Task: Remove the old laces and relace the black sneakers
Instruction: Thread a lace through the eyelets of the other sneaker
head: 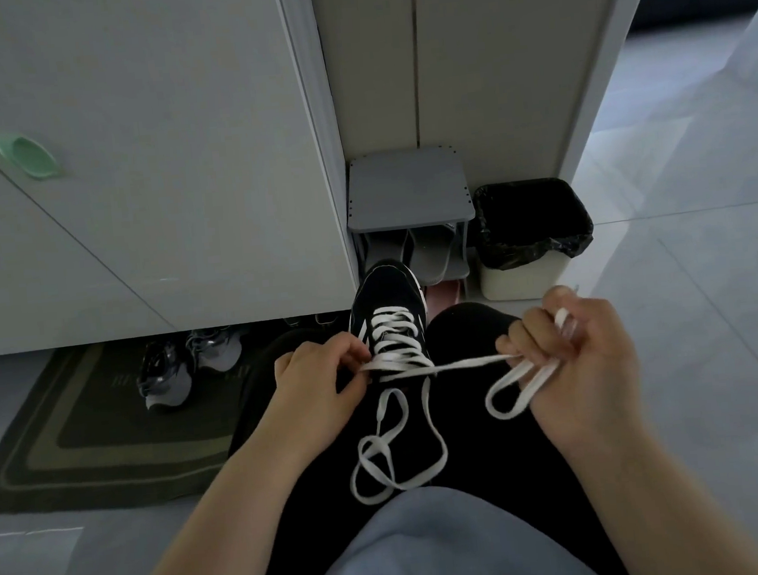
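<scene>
Looking down on the black sneaker (388, 305), wedged between two black-trousered knees, toe pointing away toward the grey shoe rack (405, 193). Showing the white lace (466, 363) crisscrossed up most of the eyelets.

Pinching the lace at the left edge of the topmost crossing with the left hand (316, 375), fingertips curled in tight against the shoe. Clenching the right hand (571, 357) round the same lace out to the right, well clear of the sneaker, with a folded loop dangling below the fist and a short bit poking up above the fingers. Holding that stretch taut and level from the top of the sneaker across to the right fist. Leaving the other end slack, trailing down from the shoe and lying in loose loops on the lap.

Catching, past the toe, grey slippers (425, 255) on the rack's lower shelf and, just beside the rack on the right, a cream waste bin (523, 281) lined with a black bag. Spotting, off to the left, a pair of grey running shoes (191, 363) on a dark striped doormat (88, 441), at the foot of a white cabinet (153, 192) with a green handle (26, 157).
</scene>
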Motion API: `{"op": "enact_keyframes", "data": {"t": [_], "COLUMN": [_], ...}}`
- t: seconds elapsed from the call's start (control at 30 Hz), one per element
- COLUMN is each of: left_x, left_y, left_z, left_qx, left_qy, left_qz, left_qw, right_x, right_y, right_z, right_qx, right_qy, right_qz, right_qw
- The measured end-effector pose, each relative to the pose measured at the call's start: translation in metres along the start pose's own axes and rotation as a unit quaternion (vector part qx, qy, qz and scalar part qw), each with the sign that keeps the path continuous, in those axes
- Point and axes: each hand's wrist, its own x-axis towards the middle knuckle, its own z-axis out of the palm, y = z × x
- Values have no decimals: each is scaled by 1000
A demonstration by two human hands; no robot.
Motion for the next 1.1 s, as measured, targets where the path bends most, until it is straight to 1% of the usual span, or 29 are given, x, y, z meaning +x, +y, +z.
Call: {"op": "enact_keyframes", "data": {"t": [0.03, 0.07, 0.1, 0.13, 0.17, 0.2, 0.23, 0.27, 0.3, 0.33, 0.37, 0.43, 0.47, 0.5, 0.57, 0.6, 0.63, 0.67, 0.7, 0.73, 0.8, 0.83, 0.87, 0.93, 0.97, 1.03, 1.07, 1.1], "left_x": [-3, -5, -7, -8, -9, -10, -11, -11, -12, -12, -13, -15, -16, -17, -20, -23, -27, -31, -37, -43, -54, -56, -57, -57, -56, -53, -50, -47], "left_y": [-1, -1, -1, -2, -2, -2, -2, -2, -3, -3, -3, -3, -4, -3, -3, -1, 1, 4, 8, 11, 10, 8, 5, -2, -6, -13, -15, -17], "left_z": [1, 2, 2, 3, 4, 5, 5, 5, 6, 6, 6, 6, 6, 6, 6, 5, 3, 0, -5, -9, -13, -14, -14, -9, -7, -6, -6, -9], "left_qx": [7, 12, 15, 19, 24, 31, 35, 38, 42, 47, 51, 61, 65, 68, 68, 60, 48, 30, 13, 0, 8, 27, 44, 58, 59, 57, 58, 53], "left_qy": [8, 13, 17, 23, 28, 32, 36, 40, 42, 43, 42, 39, 36, 35, 40, 43, 44, 38, 18, -15, -87, -119, -145, -165, -165, -162, -170, -178], "left_qz": [8, 13, 16, 20, 25, 28, 31, 34, 37, 39, 41, 39, 36, 32, 28, 28, 31, 37, 40, 43, 53, 62, 74, 99, 112, 136, 143, 151], "left_qw": [1000, 1000, 1000, 999, 999, 999, 998, 998, 998, 997, 997, 997, 997, 997, 997, 997, 997, 998, 999, 999, 995, 991, 986, 980, 978, 976, 973, 971], "right_x": [1, 3, 3, 3, 3, 2, 2, 2, 3, 5, 4, 3, 1, -1, -5, -7, -8, -8, -6, -4, 2, 4, 5, 3, 1, -5, -9, -14], "right_y": [2, 5, 9, 13, 18, 22, 26, 28, 28, 26, 22, 12, 8, 5, 7, 11, 15, 20, 25, 28, 32, 33, 33, 33, 32, 30, 26, 23], "right_z": [-4, -8, -13, -18, -23, -26, -29, -30, -31, -32, -31, -26, -23, -21, -16, -14, -12, -13, -15, -18, -28, -34, -40, -47, -50, -58, -63, -68], "right_qx": [-86, -206, -342, -470, -580, -667, -724, -751, -757, -744, -714, -623, -580, -548, -492, -460, -441, -450, -485, -538, -641, -676, -693, -713, -729, -768, -781, -789], "right_qy": [27, 46, 45, 16, -32, -82, -123, -149, -162, -168, -163, -126, -108, -96, -104, -112, -115, -113, -110, -109, -108, -105, -103, -106, -112, -142, -159, -183], "right_qz": [-17, -37, -59, -82, -106, -134, -153, -153, -146, -141, -135, -120, -114, -108, -86, -69, -53, -52, -69, -94, -139, -151, -160, -173, -194, -228, -225, -209], "right_qw": [996, 977, 937, 879, 807, 728, 661, 626, 616, 631, 668, 762, 799, 824, 860, 878, 888, 885, 865, 830, 747, 714, 695, 671, 646, 582, 560, 549]}}
